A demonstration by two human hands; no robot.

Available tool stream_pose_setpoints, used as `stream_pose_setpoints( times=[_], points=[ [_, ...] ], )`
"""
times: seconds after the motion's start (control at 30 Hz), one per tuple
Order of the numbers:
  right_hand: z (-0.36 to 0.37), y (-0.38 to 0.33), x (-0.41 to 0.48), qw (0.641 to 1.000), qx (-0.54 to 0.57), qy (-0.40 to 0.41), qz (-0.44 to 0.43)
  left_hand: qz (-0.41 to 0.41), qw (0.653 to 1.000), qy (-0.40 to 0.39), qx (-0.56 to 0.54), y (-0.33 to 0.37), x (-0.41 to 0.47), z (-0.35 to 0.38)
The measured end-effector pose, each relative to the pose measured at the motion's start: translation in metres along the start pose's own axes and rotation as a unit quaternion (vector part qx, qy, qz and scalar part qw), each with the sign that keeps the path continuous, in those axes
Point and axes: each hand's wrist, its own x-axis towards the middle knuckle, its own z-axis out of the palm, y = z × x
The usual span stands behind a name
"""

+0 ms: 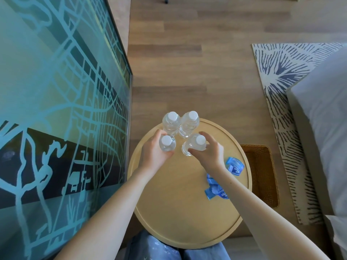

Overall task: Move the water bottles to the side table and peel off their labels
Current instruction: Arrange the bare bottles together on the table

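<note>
On the round side table (169, 222), the left hand (153, 153) grips one clear water bottle (167, 143); the right hand (209, 153) grips a second bottle (195, 146).

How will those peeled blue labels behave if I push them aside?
The blue labels look thin and crumpled, so probably floppy and light. They should slide on the smooth side table, though its raised rim may catch them.

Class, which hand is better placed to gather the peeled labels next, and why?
Probably right: the blue labels lie beside the right hand; the left hand grips a bottle across the table.
</note>
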Motion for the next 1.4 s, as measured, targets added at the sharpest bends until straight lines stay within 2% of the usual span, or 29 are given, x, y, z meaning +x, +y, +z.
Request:
stream_pose_setpoints(
  times=[0.23, 1.4],
  points=[
    [0.012, 0.008, 0.002, 1.000, -0.005, -0.018, -0.012, 0.019, 1.000, 0.005, -0.001, -0.002, 0.006, 0.012],
    [0.022, 0.010, 0.012, 0.999, 0.028, -0.015, -0.041, -0.035, 0.998, 0.010, -0.044, -0.008, 0.006, 0.029]
  ],
)
